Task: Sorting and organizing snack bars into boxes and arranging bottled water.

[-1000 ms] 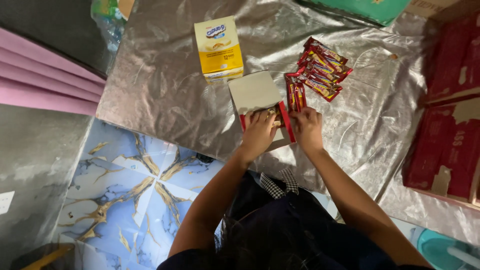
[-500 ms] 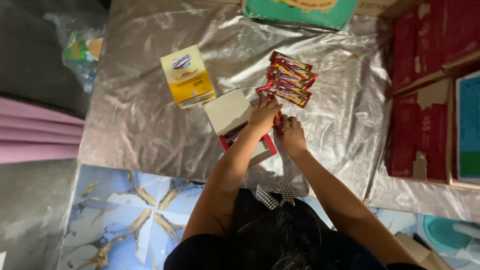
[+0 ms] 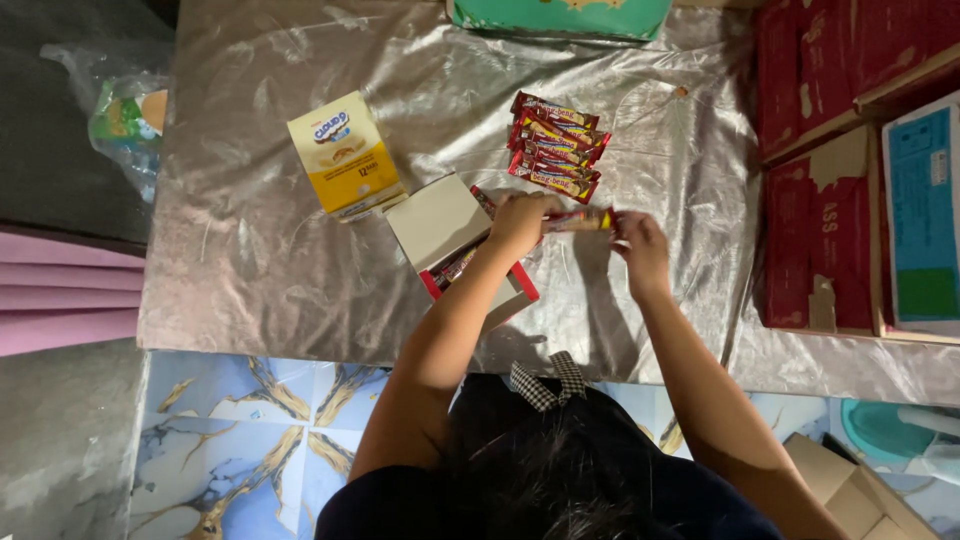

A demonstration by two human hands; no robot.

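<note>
The silver foil sheet (image 3: 300,270) spreads under both hands and carries everything else. Beyond the right hand's fingers, off to its outer side, stand the red cartons (image 3: 820,240), well apart from the grip. The yellow box (image 3: 345,155) lies flat, away from the left hand's knuckles on its outer side. Directly under the left hand sits the open red-edged box (image 3: 455,240), flap up, with more wrapped bars showing inside, though I cannot count them. Just ahead of the fingers of both hands lies the stack of red snack bars (image 3: 555,145), set in a tidy row, near but not touching the hands.

The snack bar (image 3: 582,219) is held above the foil between the two hands, its long axis running straight across from one hand to the other. The left hand (image 3: 520,220) has its fingers curled shut on one end; the right hand (image 3: 640,245) pinches the other end between fingertips. Neither hand is nearer: each has an end. The bar is slim, red and dark brown with a yellow patch, glossy, wrapper sealed
</note>
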